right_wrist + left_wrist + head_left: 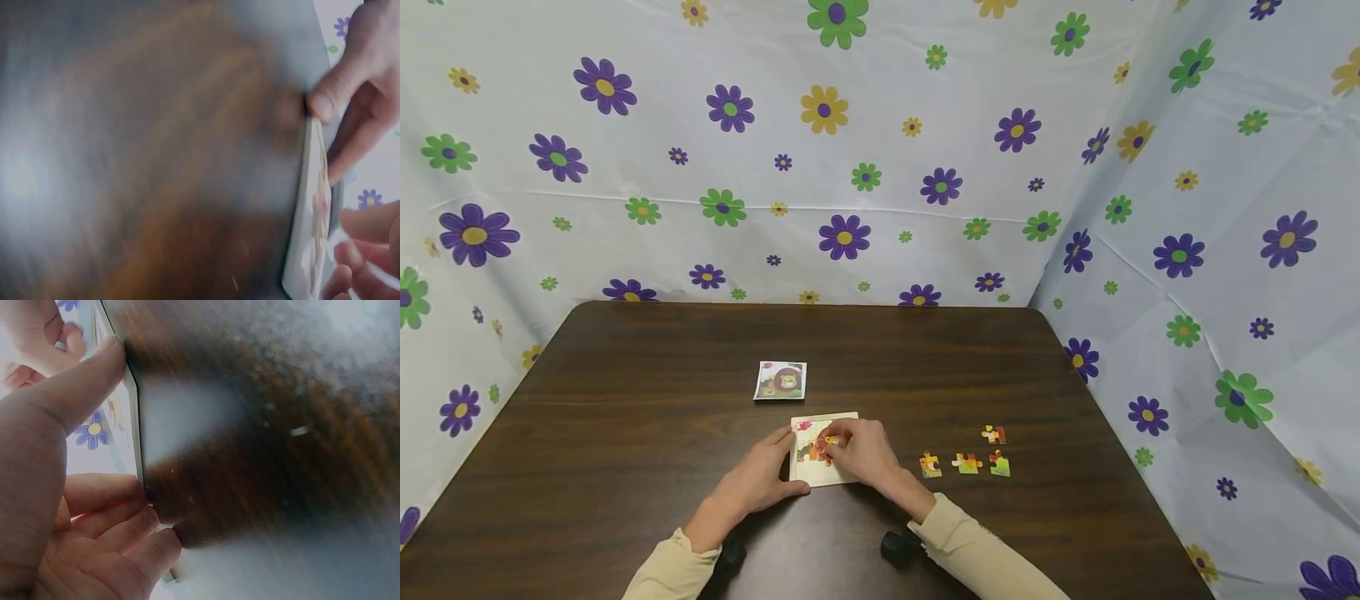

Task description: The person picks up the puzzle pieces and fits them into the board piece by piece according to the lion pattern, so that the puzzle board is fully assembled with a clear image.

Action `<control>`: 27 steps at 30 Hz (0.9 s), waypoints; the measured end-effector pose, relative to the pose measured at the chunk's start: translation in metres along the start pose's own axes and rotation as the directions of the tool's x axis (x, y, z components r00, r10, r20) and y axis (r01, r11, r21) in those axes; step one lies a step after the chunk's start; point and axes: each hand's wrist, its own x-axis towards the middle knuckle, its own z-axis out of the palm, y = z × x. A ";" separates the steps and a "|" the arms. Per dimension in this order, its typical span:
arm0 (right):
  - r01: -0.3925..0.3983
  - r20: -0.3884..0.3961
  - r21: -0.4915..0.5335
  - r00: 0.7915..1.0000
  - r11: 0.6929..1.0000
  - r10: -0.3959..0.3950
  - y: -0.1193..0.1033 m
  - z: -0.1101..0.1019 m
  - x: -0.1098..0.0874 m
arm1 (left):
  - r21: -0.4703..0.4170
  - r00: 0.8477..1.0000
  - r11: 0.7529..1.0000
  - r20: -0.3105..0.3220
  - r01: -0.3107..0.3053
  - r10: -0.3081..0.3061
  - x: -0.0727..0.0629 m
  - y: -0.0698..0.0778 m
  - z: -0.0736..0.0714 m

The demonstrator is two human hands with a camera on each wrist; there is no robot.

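Observation:
A light wooden puzzle board [823, 477], partly filled with picture pieces, lies on the dark table. My left hand [755, 473] holds it by the left side, thumb at the near corner and fingers along the edge. The left wrist view shows that thumb [103, 369] against the board's rim. Over the middle of the board, my right hand [867, 454] pinches a small orange-yellow puzzle piece [832, 440]. Its fingertips hide much of the piece, and I cannot tell whether it is seated. In the right wrist view the board [306, 206] appears edge-on.
Several loose puzzle pieces lie right of the board, one being an orange piece [930, 465]. Beyond the board sits a square lion picture card [781, 381]. A flowered cloth [880, 125] hangs behind the brown table [647, 383].

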 end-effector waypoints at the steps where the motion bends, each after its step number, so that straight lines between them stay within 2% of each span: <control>1: 0.039 -0.001 -0.016 0.999 0.999 -0.039 0.001 -0.002 0.001 | -0.003 1.000 1.000 -0.001 -0.003 0.003 0.000 0.000 0.000; 3: 0.129 0.015 -0.071 0.992 0.989 -0.128 0.003 -0.006 0.003 | -0.008 1.000 1.000 -0.001 -0.003 0.003 0.000 0.000 -0.001; 6: 0.247 0.087 -0.165 0.968 0.955 -0.235 0.007 -0.008 0.004 | -0.009 1.000 1.000 0.003 0.002 -0.002 -0.001 0.000 -0.002; 8: 0.285 0.140 -0.197 0.955 0.938 -0.261 0.010 -0.008 0.004 | -0.008 1.000 1.000 0.005 0.002 -0.002 -0.001 0.000 -0.002; 10: 0.289 0.180 -0.208 0.951 0.935 -0.253 0.011 -0.006 0.003 | -0.004 1.000 1.000 0.006 -0.001 0.001 -0.001 -0.001 -0.001; 13: 0.281 0.197 -0.203 0.950 0.938 -0.241 0.013 -0.004 0.002 | -0.004 1.000 1.000 0.003 -0.009 0.009 0.000 -0.001 0.000; 20: 0.276 0.194 -0.227 0.953 0.934 -0.235 0.015 -0.003 0.003 | -0.003 1.000 1.000 0.009 -0.007 0.007 0.002 -0.001 -0.001; 27: 0.268 0.146 -0.152 0.958 0.951 -0.247 0.019 0.000 0.002 | 0.004 1.000 1.000 0.002 -0.019 0.019 0.002 -0.002 0.000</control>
